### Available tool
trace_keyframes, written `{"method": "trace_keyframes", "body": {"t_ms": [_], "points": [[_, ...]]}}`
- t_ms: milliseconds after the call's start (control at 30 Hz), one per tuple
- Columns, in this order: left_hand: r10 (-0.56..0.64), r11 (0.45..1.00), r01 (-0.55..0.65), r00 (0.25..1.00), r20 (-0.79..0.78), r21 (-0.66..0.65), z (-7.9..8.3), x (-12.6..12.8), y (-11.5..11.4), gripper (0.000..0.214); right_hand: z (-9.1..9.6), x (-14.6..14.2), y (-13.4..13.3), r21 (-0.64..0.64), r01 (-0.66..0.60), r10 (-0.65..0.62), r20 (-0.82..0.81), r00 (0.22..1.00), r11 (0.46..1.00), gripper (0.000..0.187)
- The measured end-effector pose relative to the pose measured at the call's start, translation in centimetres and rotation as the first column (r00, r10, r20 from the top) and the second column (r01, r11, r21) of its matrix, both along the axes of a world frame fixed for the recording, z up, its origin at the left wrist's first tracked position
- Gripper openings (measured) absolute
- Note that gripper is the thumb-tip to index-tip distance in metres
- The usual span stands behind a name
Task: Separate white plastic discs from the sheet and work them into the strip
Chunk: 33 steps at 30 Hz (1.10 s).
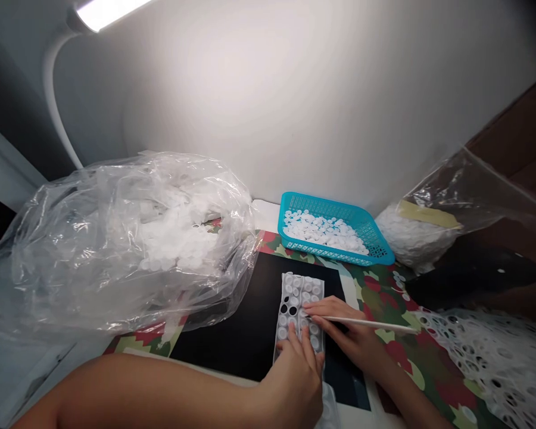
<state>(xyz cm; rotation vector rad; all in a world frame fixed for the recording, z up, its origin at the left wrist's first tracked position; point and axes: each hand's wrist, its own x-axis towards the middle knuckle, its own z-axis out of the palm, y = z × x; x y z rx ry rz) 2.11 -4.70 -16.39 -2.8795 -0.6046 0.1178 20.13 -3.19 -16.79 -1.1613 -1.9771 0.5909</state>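
A white strip [300, 292] dotted with small round discs lies on a black mat [245, 333]. A few of its holes show black. My left hand [297, 375] rests flat on the near end of the strip, fingers stretched out. My right hand [343, 325] pinches a thin white stick [366, 323]. The stick's tip touches the strip near its middle.
A teal basket [375, 241] of white discs stands behind the mat. A large clear plastic bag [116, 238] of discs fills the left. Another bag [429, 226] lies at the right, with punched white sheets [495, 363] in front. A lamp [93, 12] shines from above.
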Motion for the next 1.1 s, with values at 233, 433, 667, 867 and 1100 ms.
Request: {"method": "trace_keyframes", "body": {"t_ms": [233,433,667,867,1100], "points": [[-0.020,1.000,0.020,1.000,0.021,-0.006,0.3,-0.1,0.2,0.046,0.0,0.3,0.4,0.121,-0.142,0.127,0.118,0.985,0.982,0.021],[-0.028,0.999,0.026,0.996,0.086,0.034,-0.5,0.0,0.1,0.040,0.1,0.0,0.1,0.244,-0.102,0.028,0.289,0.957,0.964,0.023],[-0.017,1.000,0.016,0.998,0.054,0.027,-0.4,0.0,-0.1,0.043,0.0,-0.8,-0.3,0.236,0.008,-0.054,0.192,0.980,0.972,0.029],[-0.003,0.997,-0.002,0.997,0.073,0.076,-1.2,0.0,-0.2,0.043,-0.4,-0.7,-0.6,0.023,0.168,-0.169,0.033,0.985,0.985,0.027],[-0.003,0.994,-0.006,0.996,0.085,0.107,-1.6,0.0,-0.4,0.040,-0.9,-1.0,-0.6,-0.074,0.266,-0.273,-0.106,0.956,0.961,0.021]]}}
